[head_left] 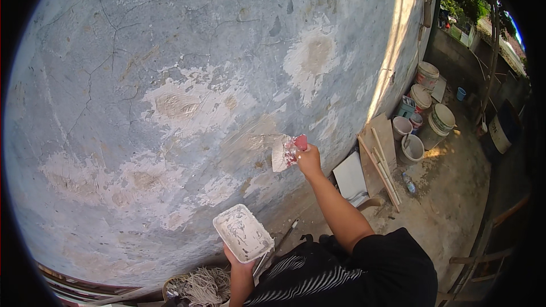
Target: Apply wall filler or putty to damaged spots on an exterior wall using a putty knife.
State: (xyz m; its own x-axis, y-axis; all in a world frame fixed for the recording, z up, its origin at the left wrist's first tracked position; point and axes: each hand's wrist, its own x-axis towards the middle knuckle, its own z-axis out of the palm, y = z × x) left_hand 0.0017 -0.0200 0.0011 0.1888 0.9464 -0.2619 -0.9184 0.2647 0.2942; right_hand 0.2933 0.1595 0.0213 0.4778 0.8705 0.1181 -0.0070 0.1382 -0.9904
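Note:
My right hand (309, 162) is closed round the red handle of a putty knife (282, 153), its broad blade coated with pale filler and held at the wall. Around the blade, the blue-grey wall (187, 28) carries a wet-looking, greyish smear. Whitish filler patches (182, 102) cover several other spots, and thin cracks run through the upper left part. Lower down, my left hand (232, 256) grips a white rectangular tray (243, 233) from beneath and the side. Filler residue streaks the tray's inside. Most of the left fingers are hidden under it.
Several buckets (412, 148) stand along the wall's foot at the right, near leaning boards (351, 179) and wooden strips (380, 170). A plastic bottle (408, 182) lies on the concrete floor. A bundle of rope (206, 287) sits at the lower edge. A dark drum (503, 131) stands far right.

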